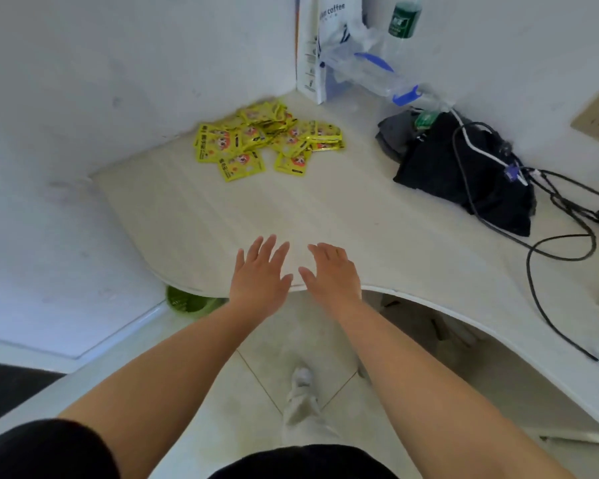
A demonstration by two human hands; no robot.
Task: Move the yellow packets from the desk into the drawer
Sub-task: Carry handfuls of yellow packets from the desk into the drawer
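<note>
A loose pile of several yellow packets (267, 140) lies in the far corner of the pale desk (222, 219), close to the two white walls. My left hand (260, 274) and my right hand (332, 274) are stretched out side by side over the desk's front edge, palms down, fingers straight and spread. Both hands hold nothing and are well short of the packets. No drawer is in view.
A white coffee bag (312, 46), plastic bottles (370, 70) and a green-labelled bottle (403, 22) stand at the back. A black bundle (464, 178) with cables (550, 243) fills the right side. A green bin (191, 302) sits under the desk on the left.
</note>
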